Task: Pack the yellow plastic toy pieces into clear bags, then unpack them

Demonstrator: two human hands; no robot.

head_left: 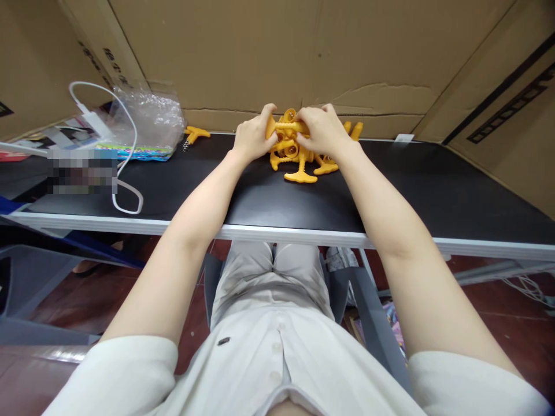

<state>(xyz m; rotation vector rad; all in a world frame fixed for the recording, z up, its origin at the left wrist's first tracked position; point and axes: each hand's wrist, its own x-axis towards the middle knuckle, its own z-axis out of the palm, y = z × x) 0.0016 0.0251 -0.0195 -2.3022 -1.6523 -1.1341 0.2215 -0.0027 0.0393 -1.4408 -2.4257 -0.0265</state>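
A yellow plastic corkscrew point(285, 125) lies crosswise between my two hands, above a pile of similar ones. My left hand point(255, 136) is closed, thumb and fingers around its left end. On its right end, my right hand point(323, 130) is closed too, with the fingertips partly hiding what they grip. Under and around my hands is the pile of yellow corkscrews point(300, 177), with T-shaped handles pointing several ways. One separate corkscrew point(198, 134) rests to the left, its metal spiral bare.
The black table point(295, 205) has a pale metal front edge. Cardboard walls point(269, 52) stand behind and at the sides. On the left lie a clear plastic bag point(150, 118), colourful packets point(145, 152) and a white cable point(135, 124). A small white piece point(404, 138) sits at the back right.
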